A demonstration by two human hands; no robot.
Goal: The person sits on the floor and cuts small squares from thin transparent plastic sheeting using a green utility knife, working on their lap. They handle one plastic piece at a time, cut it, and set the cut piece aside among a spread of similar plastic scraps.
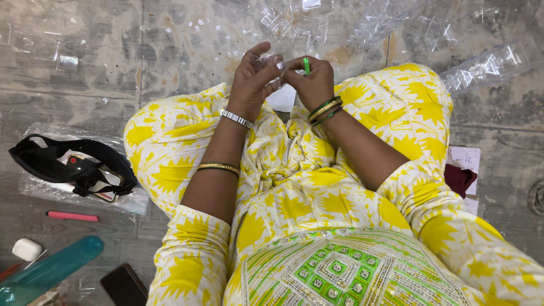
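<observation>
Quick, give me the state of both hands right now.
Left hand: closed around a small clear plastic piece.
Right hand: closed, pinching a thin green stick.

We sit on the floor (113, 56) with our knees spread, and our two hands meet at the upper middle of the frame, above our lap. Our left hand (255, 76) touches our right hand (314, 82), and a thin stick (306, 65) stands up from the right one. Beyond the hands, along the top edge, lie clear plastic pieces (294, 28), and more clear plastic (487, 65) lies at the upper right. At the left of the frame a strap (68, 161) rests on a plastic bag (39, 187), with a pen (72, 216) just below it. In the lower left corner lie a bottle (51, 269), a small block (26, 249) and a phone (123, 286). Papers (466, 161) lie beside our right knee.
</observation>
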